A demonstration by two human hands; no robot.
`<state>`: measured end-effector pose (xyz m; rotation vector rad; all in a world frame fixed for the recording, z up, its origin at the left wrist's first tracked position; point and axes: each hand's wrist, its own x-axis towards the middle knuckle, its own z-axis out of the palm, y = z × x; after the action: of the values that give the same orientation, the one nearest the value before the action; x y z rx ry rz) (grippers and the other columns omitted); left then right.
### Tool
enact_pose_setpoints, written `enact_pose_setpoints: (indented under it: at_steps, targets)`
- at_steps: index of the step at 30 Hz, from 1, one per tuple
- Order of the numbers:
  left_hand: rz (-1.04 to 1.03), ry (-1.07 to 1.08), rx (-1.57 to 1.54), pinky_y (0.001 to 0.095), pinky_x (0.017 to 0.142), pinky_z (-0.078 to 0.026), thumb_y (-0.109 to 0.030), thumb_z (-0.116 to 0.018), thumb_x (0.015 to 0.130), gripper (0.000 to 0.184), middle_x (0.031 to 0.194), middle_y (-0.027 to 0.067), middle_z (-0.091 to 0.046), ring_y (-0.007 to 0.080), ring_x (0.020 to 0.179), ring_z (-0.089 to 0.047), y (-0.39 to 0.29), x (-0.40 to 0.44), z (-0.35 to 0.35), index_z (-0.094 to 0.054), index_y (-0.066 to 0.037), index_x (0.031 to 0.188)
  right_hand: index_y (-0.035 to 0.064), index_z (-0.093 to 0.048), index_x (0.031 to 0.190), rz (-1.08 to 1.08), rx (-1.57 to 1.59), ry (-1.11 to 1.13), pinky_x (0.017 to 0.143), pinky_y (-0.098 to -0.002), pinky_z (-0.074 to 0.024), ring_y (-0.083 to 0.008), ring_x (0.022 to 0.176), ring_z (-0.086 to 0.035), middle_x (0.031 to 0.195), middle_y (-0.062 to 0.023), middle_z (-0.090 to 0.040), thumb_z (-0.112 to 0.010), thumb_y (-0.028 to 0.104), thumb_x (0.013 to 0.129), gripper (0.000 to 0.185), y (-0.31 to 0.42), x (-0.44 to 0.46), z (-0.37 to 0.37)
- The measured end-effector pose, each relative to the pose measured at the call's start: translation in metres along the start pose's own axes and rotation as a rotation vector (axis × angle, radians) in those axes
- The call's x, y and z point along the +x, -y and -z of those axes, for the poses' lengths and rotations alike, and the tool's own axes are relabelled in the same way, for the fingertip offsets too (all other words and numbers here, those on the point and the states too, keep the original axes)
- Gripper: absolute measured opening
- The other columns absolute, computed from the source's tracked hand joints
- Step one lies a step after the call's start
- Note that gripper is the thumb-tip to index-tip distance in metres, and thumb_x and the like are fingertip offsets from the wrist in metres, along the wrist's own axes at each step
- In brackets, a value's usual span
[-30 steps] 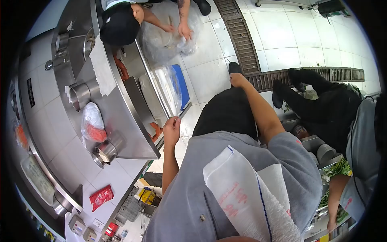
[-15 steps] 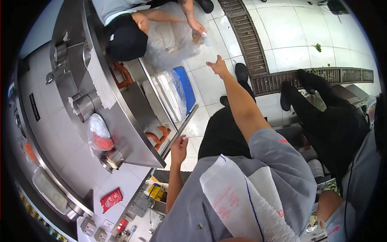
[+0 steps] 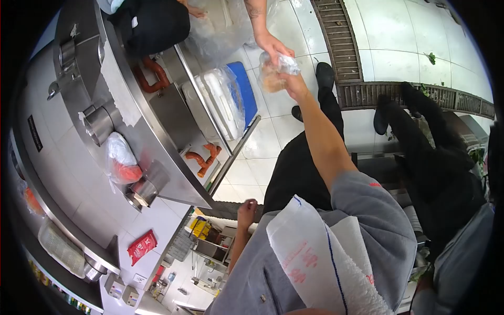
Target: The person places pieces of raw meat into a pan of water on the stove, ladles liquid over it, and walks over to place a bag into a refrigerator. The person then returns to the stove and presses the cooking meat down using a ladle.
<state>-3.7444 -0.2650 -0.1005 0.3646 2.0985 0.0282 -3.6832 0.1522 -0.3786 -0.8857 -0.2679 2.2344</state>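
Observation:
A clear plastic bag (image 3: 274, 79) with light brown contents hangs between another person's tattooed arm and me. That person's hand (image 3: 274, 44) grips the top of the bag. My right hand (image 3: 295, 85), on an outstretched arm, is closed on the bag's near side; part of my fingers is hidden by plastic. My left hand (image 3: 247, 212) is low beside my body, fingers curled in, with nothing visible in it. It is near the end of the steel counter, apart from it.
A steel counter (image 3: 173, 184) on the left holds metal pots and a bagged red-and-white item (image 3: 123, 157). Beneath it are orange pipes (image 3: 203, 160). A blue board (image 3: 242, 94) and white plastic-wrapped containers stand beside it. A floor drain grate (image 3: 336, 37) and another person's legs (image 3: 420, 152) are to the right.
My right hand has closed from an open reach onto the plastic bag, which the other person has lifted towards me. My left hand has drawn back from the counter's rail.

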Motion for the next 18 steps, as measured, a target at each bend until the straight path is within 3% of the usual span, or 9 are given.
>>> enact_pose_setpoints:
  at_steps: [1,5,7,9,11,13,15,17,18]
  targets:
    - [0.068,-0.014,-0.006,0.0289,0.052,-0.045,-0.023,-0.059,0.089,0.022,0.064,0.0075,-0.06,0.0128,0.055,-0.056,-0.025,0.006,0.005,-0.064,-0.003,0.096,0.0032,-0.044,0.126,-0.001,-0.017,0.003,0.088,-0.0324,-0.0471,-0.0214,0.106,-0.056,0.113,-0.0086,-0.056,-0.057,-0.007,0.071,0.057,0.006,-0.014,-0.003]
    - [-0.205,-0.086,0.012,0.0287,0.058,-0.044,-0.019,-0.059,0.089,0.023,0.067,0.0084,-0.057,0.0127,0.061,-0.052,-0.064,0.05,0.01,-0.062,-0.001,0.102,0.0017,-0.045,0.126,-0.249,0.0,-0.006,0.09,-0.0375,-0.0482,-0.0239,0.106,-0.058,0.115,-0.011,-0.057,-0.054,-0.007,0.073,0.054,0.047,-0.087,-0.004]
    - [-0.329,-0.066,-0.129,0.0274,0.058,-0.043,-0.019,-0.06,0.089,0.023,0.065,0.006,-0.054,0.0118,0.061,-0.05,-0.123,0.064,0.021,-0.061,-0.001,0.103,0.0006,-0.045,0.125,-0.435,0.061,-0.039,0.09,-0.0388,-0.0492,-0.0252,0.105,-0.059,0.116,-0.0123,-0.057,-0.053,-0.007,0.075,0.051,0.089,-0.115,-0.015]
    - [-0.476,-0.01,-0.187,0.0227,0.062,-0.042,-0.012,-0.055,0.091,0.021,0.072,0.0011,-0.054,0.0089,0.066,-0.05,-0.178,0.081,0.026,-0.059,0.001,0.106,-0.0008,-0.044,0.125,-0.325,-0.02,-0.067,0.09,-0.0389,-0.0501,-0.0264,0.104,-0.059,0.117,-0.0133,-0.057,-0.051,-0.007,0.077,0.049,0.122,-0.137,-0.025]
    - [-0.618,0.086,-0.255,0.0227,0.062,-0.043,-0.015,-0.056,0.092,0.03,0.079,0.0022,-0.055,0.0085,0.07,-0.051,-0.235,0.097,0.028,-0.053,0.0,0.118,-0.0015,-0.044,0.126,-0.257,-0.109,-0.034,0.095,-0.0398,-0.0469,-0.027,0.111,-0.055,0.118,-0.0119,-0.056,-0.053,-0.009,0.077,0.051,0.157,-0.151,-0.032]
    - [-0.731,0.147,-0.556,0.0265,0.063,-0.047,-0.016,-0.062,0.088,0.033,0.077,0.0049,-0.058,0.0131,0.073,-0.057,-0.323,0.075,0.032,-0.054,-0.001,0.116,-0.0002,-0.044,0.127,-0.196,-0.192,-0.053,0.095,-0.0371,-0.0461,-0.0251,0.109,-0.056,0.118,-0.011,-0.056,-0.053,-0.008,0.079,0.049,0.202,-0.16,-0.064]
    - [-0.765,0.232,-0.711,0.0276,0.065,-0.049,-0.015,-0.062,0.087,0.034,0.081,0.0057,-0.059,0.0143,0.079,-0.059,-0.395,0.052,0.039,-0.053,0.001,0.116,0.0008,-0.046,0.126,0.128,-0.378,0.028,0.095,-0.0344,-0.0445,-0.0225,0.108,-0.056,0.118,-0.01,-0.056,-0.053,-0.006,0.081,0.046,0.233,-0.158,-0.083]
    - [-0.865,0.396,-0.694,0.0301,0.075,-0.051,-0.009,-0.064,0.083,0.036,0.094,0.009,-0.061,0.0162,0.091,-0.059,-0.45,0.044,0.042,-0.053,0.004,0.115,0.0005,-0.049,0.124,0.253,-0.517,0.015,0.093,-0.0317,-0.0441,-0.0195,0.105,-0.056,0.117,-0.0098,-0.057,-0.056,-0.001,0.083,0.042,0.279,-0.165,-0.11]
    - [-0.891,0.403,-0.697,0.0301,0.075,-0.051,-0.009,-0.064,0.083,0.036,0.094,0.009,-0.061,0.0162,0.091,-0.059,-0.469,0.044,0.042,-0.053,0.004,0.115,0.0005,-0.051,0.122,0.297,-0.828,0.066,0.091,-0.0315,-0.0445,-0.0189,0.104,-0.056,0.114,-0.0097,-0.059,-0.059,0.002,0.082,0.041,0.303,-0.167,-0.115]
